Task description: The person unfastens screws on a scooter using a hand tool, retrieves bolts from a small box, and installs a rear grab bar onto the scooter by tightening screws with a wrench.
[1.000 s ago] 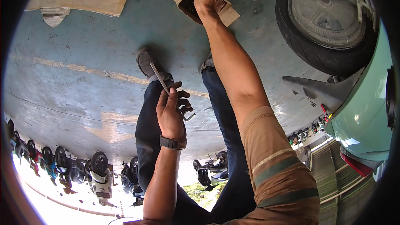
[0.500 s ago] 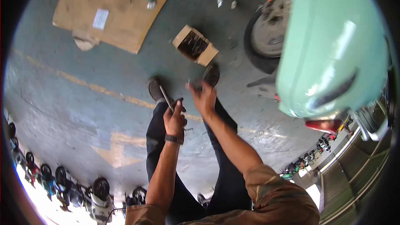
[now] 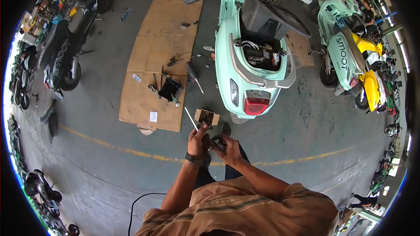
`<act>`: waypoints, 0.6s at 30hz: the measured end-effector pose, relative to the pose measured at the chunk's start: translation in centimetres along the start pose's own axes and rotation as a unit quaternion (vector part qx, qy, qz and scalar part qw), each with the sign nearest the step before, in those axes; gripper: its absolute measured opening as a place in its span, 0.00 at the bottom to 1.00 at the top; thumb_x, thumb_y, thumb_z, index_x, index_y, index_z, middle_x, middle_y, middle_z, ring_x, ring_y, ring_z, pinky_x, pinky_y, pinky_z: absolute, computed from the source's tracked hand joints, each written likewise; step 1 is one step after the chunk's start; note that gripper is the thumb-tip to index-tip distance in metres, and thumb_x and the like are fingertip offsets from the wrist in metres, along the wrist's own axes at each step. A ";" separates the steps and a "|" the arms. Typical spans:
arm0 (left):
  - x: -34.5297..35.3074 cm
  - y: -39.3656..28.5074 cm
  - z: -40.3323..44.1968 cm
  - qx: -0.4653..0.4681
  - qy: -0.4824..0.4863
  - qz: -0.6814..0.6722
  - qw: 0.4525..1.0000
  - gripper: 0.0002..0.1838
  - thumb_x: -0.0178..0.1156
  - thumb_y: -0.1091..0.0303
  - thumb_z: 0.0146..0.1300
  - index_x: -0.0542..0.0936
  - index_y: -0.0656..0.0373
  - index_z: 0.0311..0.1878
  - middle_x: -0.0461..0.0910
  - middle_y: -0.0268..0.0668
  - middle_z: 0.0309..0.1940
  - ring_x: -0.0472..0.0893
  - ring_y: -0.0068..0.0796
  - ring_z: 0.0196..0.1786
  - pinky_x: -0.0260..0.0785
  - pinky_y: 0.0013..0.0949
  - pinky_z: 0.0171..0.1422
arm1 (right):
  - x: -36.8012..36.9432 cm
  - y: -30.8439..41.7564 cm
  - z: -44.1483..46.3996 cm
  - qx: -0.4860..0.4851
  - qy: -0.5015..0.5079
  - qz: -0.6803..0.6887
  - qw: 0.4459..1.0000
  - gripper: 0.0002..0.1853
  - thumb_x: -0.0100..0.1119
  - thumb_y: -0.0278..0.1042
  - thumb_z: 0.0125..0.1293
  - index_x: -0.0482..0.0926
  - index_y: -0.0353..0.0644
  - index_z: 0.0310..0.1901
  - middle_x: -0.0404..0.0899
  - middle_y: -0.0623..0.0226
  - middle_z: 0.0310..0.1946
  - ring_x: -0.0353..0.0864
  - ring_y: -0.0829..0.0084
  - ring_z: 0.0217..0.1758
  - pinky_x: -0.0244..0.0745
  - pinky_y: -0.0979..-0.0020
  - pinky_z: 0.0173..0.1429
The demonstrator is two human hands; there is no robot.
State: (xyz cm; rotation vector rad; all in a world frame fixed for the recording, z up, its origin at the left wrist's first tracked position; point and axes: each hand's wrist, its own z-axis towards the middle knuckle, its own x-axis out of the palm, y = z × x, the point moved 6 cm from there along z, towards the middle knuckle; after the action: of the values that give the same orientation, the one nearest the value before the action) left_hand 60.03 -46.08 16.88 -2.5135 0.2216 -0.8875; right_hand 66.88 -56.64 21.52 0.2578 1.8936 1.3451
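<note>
My left hand (image 3: 197, 143), with a dark band on its wrist, is closed around a slim silver rod (image 3: 190, 118) that points up and to the left. Its lower end is hidden in my fist, so I cannot tell the kind of tool. Close beside it, my right hand (image 3: 228, 150) has its fingers curled on a small dark piece (image 3: 217, 141), too unclear to name. Just beyond my hands on the floor stands a small open cardboard box (image 3: 216, 119) with dark parts inside.
A mint-green scooter (image 3: 227, 74) with its seat raised stands ahead right. Flat cardboard (image 3: 135, 98) ahead left bears a black tray (image 3: 168, 88) and a screwdriver (image 3: 192, 73). A black scooter (image 3: 65, 48) is left, another mint-green one (image 3: 339, 52) right. A person (image 3: 365, 202) is far right.
The view has tilted up, bringing the cardboard, tools and scooters into sight. My hands have come together from apart. The rod stays in my left hand.
</note>
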 end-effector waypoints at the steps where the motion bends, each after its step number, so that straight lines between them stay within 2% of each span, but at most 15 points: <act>1: 2.0 -1.1 -1.0 0.038 0.008 0.001 0.999 0.05 0.58 0.66 0.64 0.77 0.56 0.40 0.76 0.28 0.27 0.68 0.17 0.20 0.58 0.21 0.21 | -1.2 1.7 -0.7 0.045 0.006 0.026 0.999 0.13 0.66 0.37 0.59 0.76 0.41 0.42 0.82 0.56 0.32 0.83 0.58 0.33 0.77 0.64 0.34; 2: 3.9 -2.0 -1.9 0.046 0.013 0.011 0.999 0.05 0.58 0.66 0.64 0.77 0.56 0.40 0.76 0.28 0.27 0.68 0.17 0.20 0.58 0.21 0.21 | -2.5 3.1 -0.9 0.037 -0.002 0.035 0.999 0.13 0.66 0.37 0.59 0.76 0.41 0.42 0.82 0.56 0.32 0.83 0.58 0.33 0.77 0.64 0.34; 4: 8.4 -3.3 -3.8 0.076 0.100 0.004 0.992 0.06 0.58 0.66 0.63 0.77 0.57 0.41 0.78 0.31 0.31 0.74 0.19 0.28 0.66 0.25 0.31 | -6.3 5.5 -0.8 -0.004 -0.092 -0.004 0.996 0.15 0.67 0.37 0.58 0.75 0.41 0.43 0.81 0.56 0.33 0.82 0.56 0.35 0.77 0.61 0.36; 5: 10.7 -3.4 -4.4 0.094 0.115 -0.021 0.989 0.08 0.57 0.66 0.64 0.77 0.58 0.43 0.79 0.33 0.35 0.76 0.23 0.35 0.70 0.28 0.41 | -8.1 7.0 -0.4 -0.059 -0.139 0.043 0.988 0.15 0.66 0.36 0.57 0.75 0.41 0.44 0.81 0.55 0.33 0.82 0.53 0.36 0.76 0.59 0.38; 6: 12.8 -3.3 -4.8 0.102 0.117 -0.019 0.988 0.08 0.57 0.66 0.64 0.77 0.58 0.43 0.79 0.33 0.35 0.76 0.23 0.35 0.70 0.28 0.41 | -9.5 6.9 0.0 -0.066 -0.139 0.047 0.987 0.15 0.66 0.36 0.57 0.75 0.41 0.44 0.81 0.55 0.33 0.82 0.53 0.36 0.76 0.59 0.38; 8: 16.9 -3.4 -5.9 0.094 0.153 0.007 0.984 0.09 0.57 0.67 0.64 0.78 0.61 0.44 0.79 0.34 0.35 0.76 0.23 0.39 0.67 0.28 0.44 | -11.5 7.1 0.8 -0.101 -0.147 -0.047 0.983 0.13 0.65 0.33 0.56 0.76 0.41 0.42 0.80 0.55 0.32 0.81 0.51 0.35 0.76 0.58 0.37; 9: 18.0 -3.0 -5.5 0.097 0.187 0.019 0.977 0.12 0.58 0.66 0.64 0.78 0.61 0.47 0.80 0.35 0.39 0.77 0.24 0.43 0.68 0.28 0.48 | -13.0 7.4 0.9 -0.094 -0.147 -0.043 0.984 0.10 0.64 0.32 0.57 0.77 0.40 0.40 0.80 0.54 0.31 0.80 0.50 0.35 0.76 0.57 0.37; 12: 22.1 -3.6 -5.5 0.087 0.171 0.063 0.979 0.13 0.59 0.63 0.64 0.78 0.60 0.47 0.80 0.34 0.39 0.77 0.24 0.42 0.68 0.28 0.46 | -17.1 7.3 1.4 -0.143 -0.141 -0.002 0.980 0.08 0.61 0.33 0.60 0.77 0.38 0.38 0.79 0.54 0.30 0.80 0.51 0.34 0.76 0.56 0.36; 13: 23.1 -4.6 -5.3 0.112 0.167 0.082 0.976 0.13 0.59 0.62 0.64 0.78 0.59 0.46 0.80 0.34 0.39 0.78 0.26 0.43 0.69 0.31 0.47 | -18.8 8.3 1.2 -0.165 -0.144 -0.016 0.976 0.08 0.57 0.33 0.64 0.75 0.37 0.36 0.78 0.52 0.29 0.79 0.48 0.32 0.73 0.53 0.34; 14: 23.4 -5.5 -4.5 0.142 0.173 0.036 0.974 0.13 0.59 0.60 0.64 0.77 0.58 0.45 0.80 0.36 0.40 0.79 0.30 0.44 0.72 0.36 0.49 | -19.6 7.6 0.7 -0.163 -0.142 -0.014 0.976 0.08 0.57 0.33 0.64 0.75 0.37 0.36 0.78 0.52 0.29 0.79 0.48 0.32 0.73 0.53 0.34; 16: 24.2 -7.0 -2.4 0.129 0.187 0.013 0.974 0.14 0.56 0.57 0.65 0.76 0.53 0.49 0.80 0.35 0.46 0.77 0.32 0.50 0.70 0.40 0.54 | -20.9 5.5 -0.1 -0.116 -0.111 -0.035 0.986 0.09 0.54 0.34 0.67 0.72 0.36 0.34 0.76 0.49 0.27 0.76 0.45 0.31 0.69 0.51 0.33; 17: 24.7 -7.1 -1.9 0.126 0.183 0.013 0.975 0.14 0.56 0.57 0.65 0.76 0.53 0.49 0.80 0.35 0.46 0.77 0.32 0.50 0.70 0.40 0.54 | -21.5 5.4 -0.2 -0.157 -0.118 -0.040 0.980 0.08 0.54 0.29 0.67 0.70 0.35 0.43 0.75 0.47 0.28 0.75 0.46 0.28 0.67 0.54 0.31; 18: 25.1 -7.1 -1.6 0.103 0.183 0.019 0.977 0.14 0.57 0.58 0.65 0.76 0.53 0.49 0.80 0.35 0.46 0.77 0.32 0.50 0.70 0.41 0.56 | -22.1 5.1 -0.2 -0.152 -0.116 -0.037 0.981 0.08 0.54 0.29 0.67 0.70 0.35 0.43 0.75 0.47 0.28 0.75 0.46 0.28 0.67 0.54 0.31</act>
State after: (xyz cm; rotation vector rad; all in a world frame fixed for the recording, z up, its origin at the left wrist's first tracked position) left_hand 78.56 -47.86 35.20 -2.1347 0.2770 -1.2850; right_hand 80.29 -67.15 36.52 0.1772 1.4701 1.4636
